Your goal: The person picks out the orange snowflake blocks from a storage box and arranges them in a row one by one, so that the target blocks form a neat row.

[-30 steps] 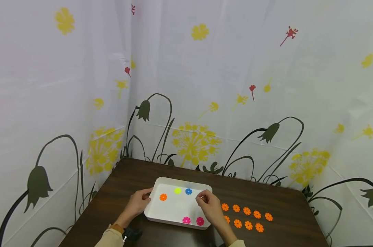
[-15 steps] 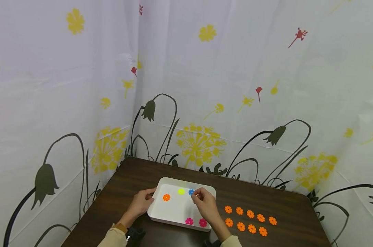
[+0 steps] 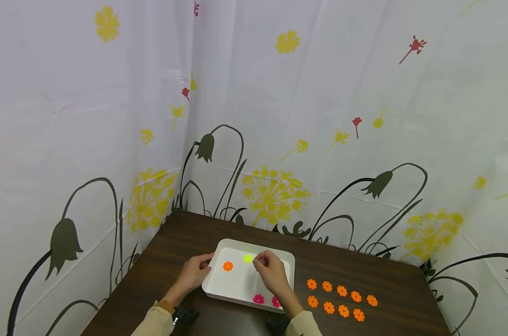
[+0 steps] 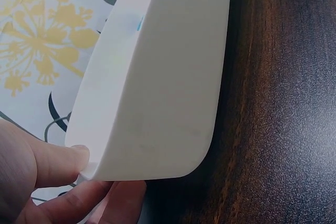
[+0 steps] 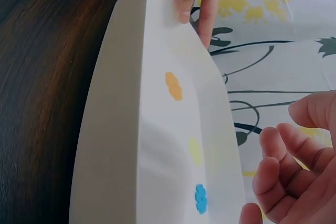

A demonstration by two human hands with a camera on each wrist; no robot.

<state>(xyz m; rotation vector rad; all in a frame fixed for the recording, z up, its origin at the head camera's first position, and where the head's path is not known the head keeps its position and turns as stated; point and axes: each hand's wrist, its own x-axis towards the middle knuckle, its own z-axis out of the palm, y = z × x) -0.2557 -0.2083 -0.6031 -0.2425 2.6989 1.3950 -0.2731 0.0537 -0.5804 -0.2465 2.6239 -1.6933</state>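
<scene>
A white rectangular tray [image 3: 237,289] lies on the dark table. My left hand [image 3: 193,274] grips its left end, thumb at the rim and other fingers underneath, as the left wrist view shows. Over the tray's right half hovers my right hand [image 3: 274,275]; in the right wrist view its thumb stands apart from loosely bent fingers [image 5: 294,150], with nothing between them. Inside lie flower-shaped discs: an orange disc [image 3: 228,266], a yellow disc [image 3: 247,258] and two pink discs [image 3: 258,298]. A blue disc [image 5: 200,199] shows in the right wrist view; my right hand hides it from the head view.
Several orange flower-shaped discs [image 3: 342,291] lie in two rows on the brown wooden table [image 3: 388,280], right of the tray. A white curtain [image 3: 245,93] with printed flowers hangs behind and beside the table. A black device [image 3: 186,315] sits at my left wrist.
My right hand has moved left over the tray and now covers the blue disc in the head view. The left hand keeps its grip, and the head view has shifted slightly.
</scene>
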